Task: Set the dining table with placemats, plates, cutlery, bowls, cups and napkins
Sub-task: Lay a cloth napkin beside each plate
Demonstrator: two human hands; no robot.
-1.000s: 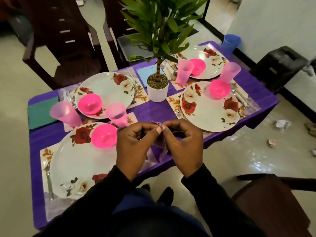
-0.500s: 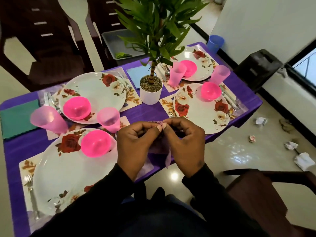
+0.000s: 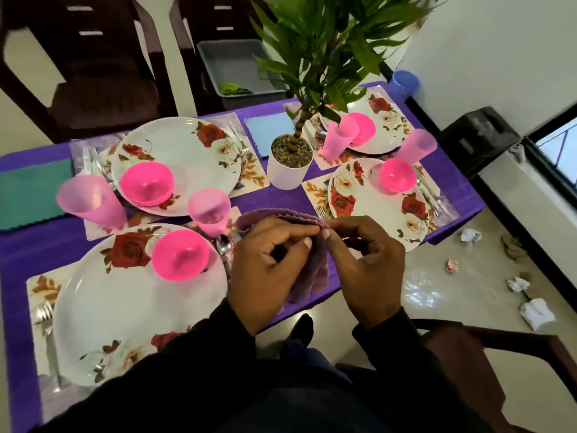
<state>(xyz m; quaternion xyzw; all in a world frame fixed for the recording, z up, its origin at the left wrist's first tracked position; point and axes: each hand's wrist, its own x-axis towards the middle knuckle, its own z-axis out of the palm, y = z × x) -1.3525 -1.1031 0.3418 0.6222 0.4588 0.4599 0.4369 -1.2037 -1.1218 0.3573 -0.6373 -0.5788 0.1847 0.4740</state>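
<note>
Purple-covered worktop [image 3: 281, 200], rectangular, on a pale glossy tiled floor [image 3: 437, 292] with crumpled paper scraps [image 3: 535, 314] at right. Dark brown chairs [image 3: 93, 67] on the far side; grey plastic bin [image 3: 234, 67] behind. Four round white plates, rose print, on floral placemats; near left plate [image 3: 103, 307] carries a glossy pink bowl [image 3: 180, 256]. Translucent pink cups [image 3: 208, 210] beside them. White pot with a leafy plant [image 3: 290, 165] at centre. Left hand [image 3: 268, 270] and right hand [image 3: 365, 264] both pinch a soft lilac napkin [image 3: 307, 273] with a scalloped edge, fingers clamped on it, over the near worktop edge.
</note>
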